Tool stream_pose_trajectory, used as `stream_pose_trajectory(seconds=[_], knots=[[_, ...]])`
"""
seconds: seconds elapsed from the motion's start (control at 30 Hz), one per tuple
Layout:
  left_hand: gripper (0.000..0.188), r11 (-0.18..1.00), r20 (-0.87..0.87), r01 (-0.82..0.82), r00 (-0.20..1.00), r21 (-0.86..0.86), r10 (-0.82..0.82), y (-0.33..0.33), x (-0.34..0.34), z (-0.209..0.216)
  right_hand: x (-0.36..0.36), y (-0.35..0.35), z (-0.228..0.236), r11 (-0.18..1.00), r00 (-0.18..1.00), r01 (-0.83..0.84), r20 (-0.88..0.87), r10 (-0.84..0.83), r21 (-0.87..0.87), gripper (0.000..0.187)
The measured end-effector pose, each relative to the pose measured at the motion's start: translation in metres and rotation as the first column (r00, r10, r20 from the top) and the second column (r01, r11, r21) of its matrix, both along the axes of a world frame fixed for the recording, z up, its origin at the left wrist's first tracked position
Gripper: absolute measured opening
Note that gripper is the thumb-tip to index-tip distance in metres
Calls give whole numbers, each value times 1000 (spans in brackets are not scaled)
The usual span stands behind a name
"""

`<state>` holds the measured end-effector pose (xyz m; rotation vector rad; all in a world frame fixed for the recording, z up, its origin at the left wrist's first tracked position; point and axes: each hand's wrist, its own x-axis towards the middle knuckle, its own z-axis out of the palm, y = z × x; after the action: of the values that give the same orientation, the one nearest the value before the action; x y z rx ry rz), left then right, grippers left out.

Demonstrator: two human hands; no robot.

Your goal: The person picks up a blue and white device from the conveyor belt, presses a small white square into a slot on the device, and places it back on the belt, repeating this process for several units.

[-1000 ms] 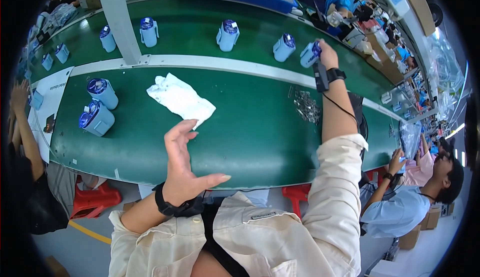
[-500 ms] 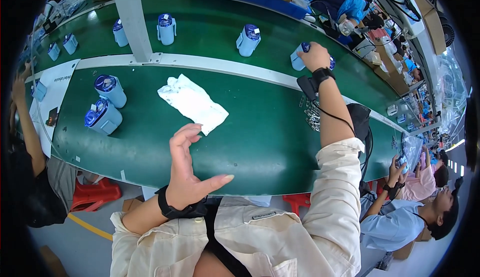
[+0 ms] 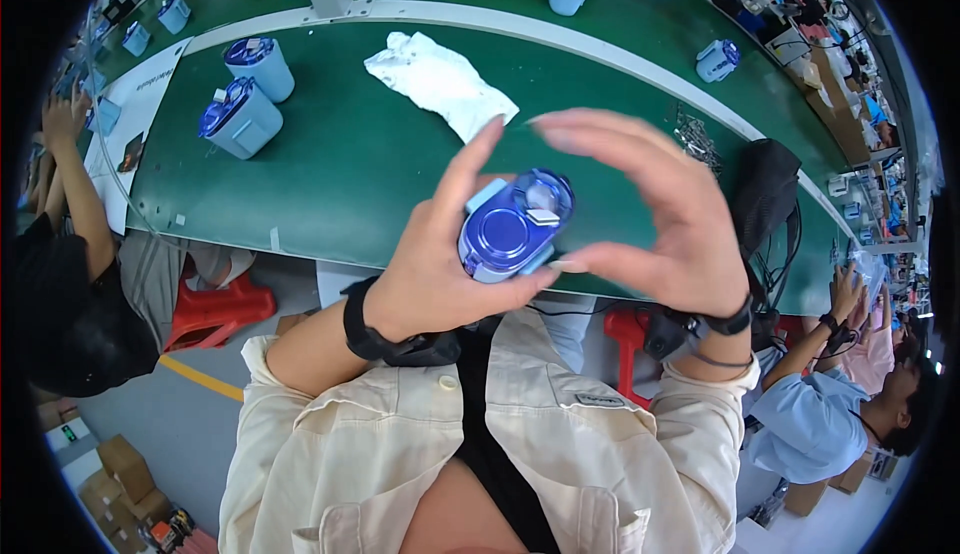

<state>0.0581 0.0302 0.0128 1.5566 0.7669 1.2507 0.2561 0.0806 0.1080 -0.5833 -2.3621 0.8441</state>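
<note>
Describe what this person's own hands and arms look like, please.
The left hand and right hand are bare, each with a black wrist strap and a dark device. The cream sleeves are rolled up. A thin cable shows beside the right strap.

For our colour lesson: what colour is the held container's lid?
The lid is deep blue, seen best in the head view.

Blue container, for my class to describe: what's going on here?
A person grips a light-blue container with a dark-blue lid in the left hand, by the near edge of the green table. The right hand is open at its other side; whether it touches is unclear. Two similar containers stand on the table at left, a crumpled white item nearer the middle.
</note>
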Motion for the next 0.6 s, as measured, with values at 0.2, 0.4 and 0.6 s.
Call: stream_pose_trajectory(seconds=[0.2,0.4,0.6], knots=[[99,938,-211,-260,927,230,309,-24,-2,-1,-5,-28,-22,928,980,175,-146,-133,329,40],[99,892,-285,-271,879,363,383,-32,1,-4,-8,-40,-27,980,970,181,-181,-165,81,19],[98,830,-277,-279,850,483,447,-32,4,-12,-12,-51,-29,957,947,288,-153,-281,25,14]])
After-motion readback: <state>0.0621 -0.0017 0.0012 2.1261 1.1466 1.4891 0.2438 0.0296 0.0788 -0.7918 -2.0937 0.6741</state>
